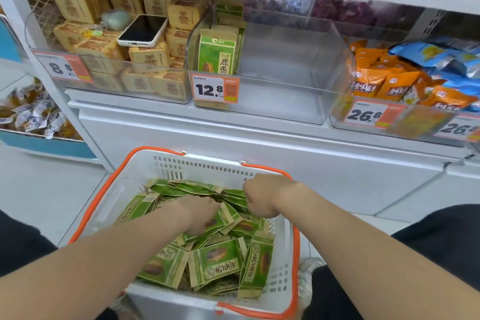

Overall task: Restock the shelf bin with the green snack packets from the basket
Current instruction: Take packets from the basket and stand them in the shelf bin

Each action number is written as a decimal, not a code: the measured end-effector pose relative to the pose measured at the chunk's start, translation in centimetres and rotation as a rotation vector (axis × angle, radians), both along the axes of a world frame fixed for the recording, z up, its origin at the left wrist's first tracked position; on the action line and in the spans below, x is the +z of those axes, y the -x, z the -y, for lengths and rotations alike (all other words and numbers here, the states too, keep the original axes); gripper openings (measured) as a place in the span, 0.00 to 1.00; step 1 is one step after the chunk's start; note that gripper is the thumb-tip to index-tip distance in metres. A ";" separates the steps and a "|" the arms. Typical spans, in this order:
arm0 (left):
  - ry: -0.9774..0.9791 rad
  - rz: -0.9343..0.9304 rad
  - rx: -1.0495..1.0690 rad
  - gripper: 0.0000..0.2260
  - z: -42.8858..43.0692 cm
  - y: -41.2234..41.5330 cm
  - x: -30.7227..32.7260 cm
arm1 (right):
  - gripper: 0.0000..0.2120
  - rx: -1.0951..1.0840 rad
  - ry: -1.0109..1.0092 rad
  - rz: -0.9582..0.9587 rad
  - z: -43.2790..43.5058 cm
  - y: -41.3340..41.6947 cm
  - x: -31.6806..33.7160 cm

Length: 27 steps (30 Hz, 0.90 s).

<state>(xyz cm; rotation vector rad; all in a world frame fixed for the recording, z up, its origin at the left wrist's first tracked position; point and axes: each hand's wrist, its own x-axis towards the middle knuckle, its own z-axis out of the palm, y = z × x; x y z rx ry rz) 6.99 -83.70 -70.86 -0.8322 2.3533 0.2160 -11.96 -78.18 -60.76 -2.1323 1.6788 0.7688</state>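
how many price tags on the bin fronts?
4: 8.8 tag on the left bin, 12.8 tag on the middle bin, 26.8 tag on the right bin, second 26.8 tag at the right edge, cut off. More may be off-frame.

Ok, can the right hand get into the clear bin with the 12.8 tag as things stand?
Probably yes: the clear bin is open-topped, mostly bare; the right hand grips green snack packets in the basket below.

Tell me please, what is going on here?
A person is restocking a shelf. The left hand and the right hand both grip green snack packets inside the white basket. The clear shelf bin above, priced 12.8, holds only a few upright packets at its left side.
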 end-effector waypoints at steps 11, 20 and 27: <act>-0.063 0.176 -0.013 0.37 -3.1 -0.3 -2.3 | 0.07 0.004 -0.016 -0.007 0.2 -0.4 -1.3; 0.032 -0.072 0.105 0.32 -1.0 -0.1 -0.3 | 0.09 -0.005 0.013 -0.006 1.1 -0.9 -1.9; -0.148 -0.499 0.185 0.25 1.8 -0.4 2.0 | 0.24 -0.078 0.036 0.160 2.1 0.3 -2.6</act>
